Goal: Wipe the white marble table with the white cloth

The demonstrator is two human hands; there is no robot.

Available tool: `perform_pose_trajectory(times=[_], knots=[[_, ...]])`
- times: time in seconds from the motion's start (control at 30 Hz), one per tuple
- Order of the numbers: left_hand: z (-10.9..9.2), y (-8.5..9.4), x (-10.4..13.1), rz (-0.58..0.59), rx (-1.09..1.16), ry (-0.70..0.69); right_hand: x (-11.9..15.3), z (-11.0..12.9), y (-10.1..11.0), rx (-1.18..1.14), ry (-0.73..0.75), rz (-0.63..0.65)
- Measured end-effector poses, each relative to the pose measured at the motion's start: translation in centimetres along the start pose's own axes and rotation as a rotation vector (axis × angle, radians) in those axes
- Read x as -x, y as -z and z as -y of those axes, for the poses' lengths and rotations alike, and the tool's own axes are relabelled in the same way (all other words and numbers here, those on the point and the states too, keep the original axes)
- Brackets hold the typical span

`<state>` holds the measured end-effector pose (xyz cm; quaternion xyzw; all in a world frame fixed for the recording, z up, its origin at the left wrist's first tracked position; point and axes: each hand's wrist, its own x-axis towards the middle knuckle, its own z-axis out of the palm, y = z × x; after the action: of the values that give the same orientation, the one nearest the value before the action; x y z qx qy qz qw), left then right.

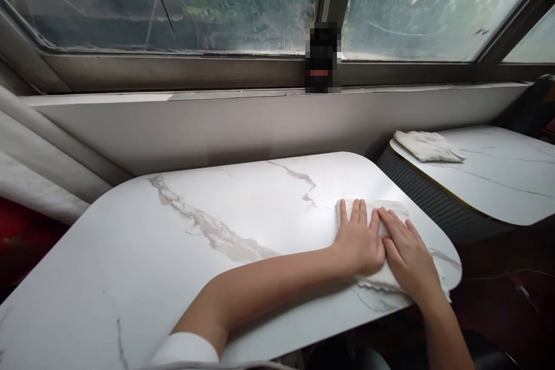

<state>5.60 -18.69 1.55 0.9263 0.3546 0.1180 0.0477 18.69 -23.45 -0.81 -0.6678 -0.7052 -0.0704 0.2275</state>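
A white cloth (384,278) lies spread near the right end of the white marble-patterned table (243,202). My left hand (358,241) rests flat on it, fingers stretched out and pointing toward the window. Beside it, my right hand (410,257) also presses flat on the cloth, its fingers angled to the left. The two hands touch around the thumbs. Both cover the middle of the cloth, while its far edge and its near, frilled edge show.
A second marble-patterned table (498,170) stands to the right across a gap, with a folded white cloth (429,146) on its near-left corner. Behind are a sill (243,95) and windows. A blurred dark object (321,60) stands on the sill. White fabric (34,167) hangs at left.
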Motion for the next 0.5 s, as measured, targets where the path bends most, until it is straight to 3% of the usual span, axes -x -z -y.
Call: perform_pose_trajectory(times=[0.27,0.5], knots=[[2.0,1.4,4.6,0.002,-0.026,0.069,0.2,5.1,-0.2,-0.038,0.059,0.062],[2.1,1.5,5.0,0.007,-0.012,0.093,0.1,5.6,-0.4,-0.039,0.038,0.052]])
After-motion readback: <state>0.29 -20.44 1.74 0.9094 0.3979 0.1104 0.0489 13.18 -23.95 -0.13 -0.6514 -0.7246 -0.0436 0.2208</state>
